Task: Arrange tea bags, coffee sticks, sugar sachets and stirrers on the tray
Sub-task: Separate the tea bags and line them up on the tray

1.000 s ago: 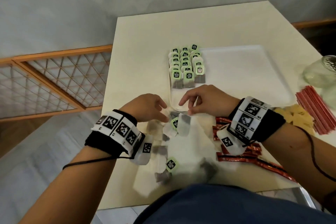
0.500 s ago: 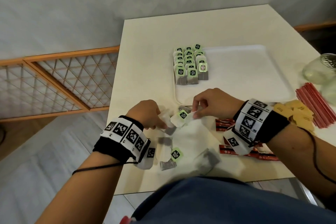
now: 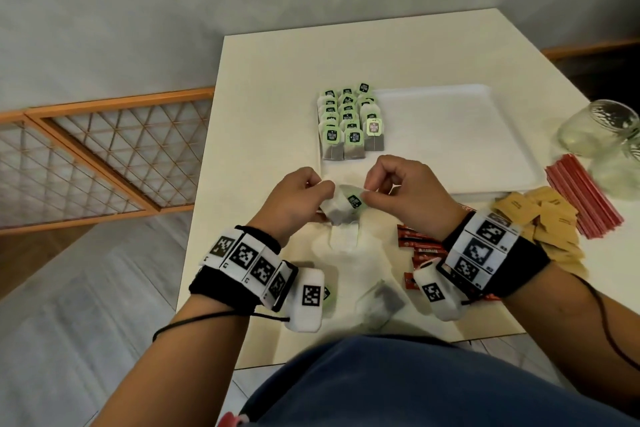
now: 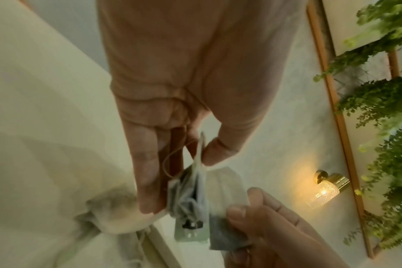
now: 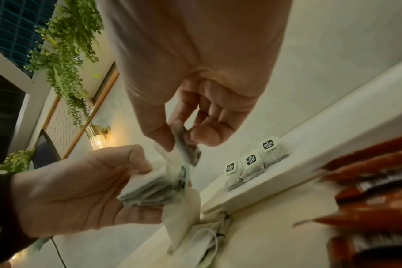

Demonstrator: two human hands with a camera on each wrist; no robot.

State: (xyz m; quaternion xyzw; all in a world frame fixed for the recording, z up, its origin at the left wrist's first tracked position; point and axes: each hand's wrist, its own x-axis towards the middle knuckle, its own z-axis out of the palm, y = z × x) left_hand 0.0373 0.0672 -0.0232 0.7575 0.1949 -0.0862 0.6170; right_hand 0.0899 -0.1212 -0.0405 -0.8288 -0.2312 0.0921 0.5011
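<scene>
Both hands hover just before the near edge of the white tray [image 3: 450, 135]. My left hand [image 3: 298, 198] grips a small stack of tea bags [image 3: 341, 206] with green tags; in the left wrist view the stack [image 4: 190, 197] sits between thumb and fingers. My right hand [image 3: 398, 191] pinches one tea bag [image 5: 186, 145] at the stack's right end. Several tea bags [image 3: 349, 121] lie in three rows on the tray's left part. Loose tea bags [image 3: 381, 302] lie on the table below my wrists. Red coffee sticks [image 3: 419, 246], brown sugar sachets [image 3: 543, 218] and red stirrers [image 3: 581, 198] lie to the right.
Glass jars [image 3: 602, 128] stand at the table's right edge beyond the stirrers. The cream table [image 3: 270, 87] ends on the left above an orange lattice railing [image 3: 104, 156]. The tray's right part holds nothing.
Both hands have lifted off the loose pile at the table's front and come together higher up, near the tray's front edge, with tea bags between them.
</scene>
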